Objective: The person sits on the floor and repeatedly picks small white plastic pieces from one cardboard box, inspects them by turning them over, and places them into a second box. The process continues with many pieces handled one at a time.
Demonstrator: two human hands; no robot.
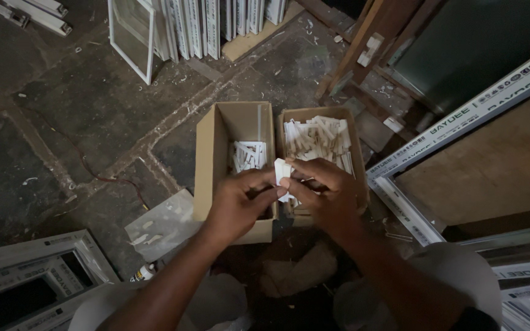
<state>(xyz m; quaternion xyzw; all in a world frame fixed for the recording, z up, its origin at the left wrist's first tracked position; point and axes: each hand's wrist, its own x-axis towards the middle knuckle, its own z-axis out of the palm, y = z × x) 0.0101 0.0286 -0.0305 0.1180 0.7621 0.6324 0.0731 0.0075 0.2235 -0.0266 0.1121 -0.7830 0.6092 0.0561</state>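
Two open cardboard boxes stand side by side on the dark floor. The left box [208, 160] has a few small white plastic pieces lying at its bottom. The right box [355, 140] is heaped with many of the same white pieces. My left hand [237, 205] and my right hand [325, 191] meet over the gap between the boxes. Both pinch one small white plastic piece [281, 170] between fingertips and thumbs, above the front rims.
White window frame profiles [461, 119] lie to the right, and another frame [29, 279] at the lower left. More white frames [182, 27] lean at the top. A grey sheet scrap [164, 224] lies left of the boxes. Wooden beams [369, 37] stand upper right.
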